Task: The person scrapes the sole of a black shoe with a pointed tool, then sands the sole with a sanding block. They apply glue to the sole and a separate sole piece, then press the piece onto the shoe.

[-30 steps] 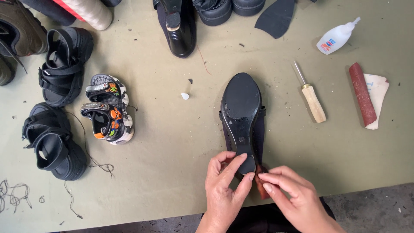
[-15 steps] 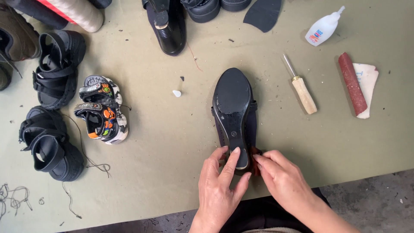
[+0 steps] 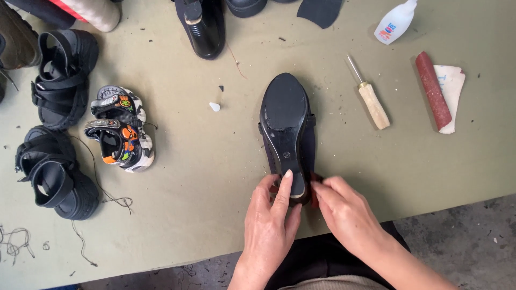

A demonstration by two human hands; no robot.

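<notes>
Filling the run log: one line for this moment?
left hand: on black shoe heel | right hand: beside heel | shoe: sole up, on table

Shoe heel (image 3: 296, 189) hidden under fingers; glue bottle (image 3: 394, 22) cut off.

Matt black rubber shoe sole (image 3: 285, 107)

Both hands bare: left hand (image 3: 269, 225), right hand (image 3: 344, 212); no gloves, rings or watch visible; forearms bare, no sleeves in view; nails short, unpainted; below tabletop (image 3: 215, 177) edge, dark garment over lap, pale strip at bottom.
</notes>
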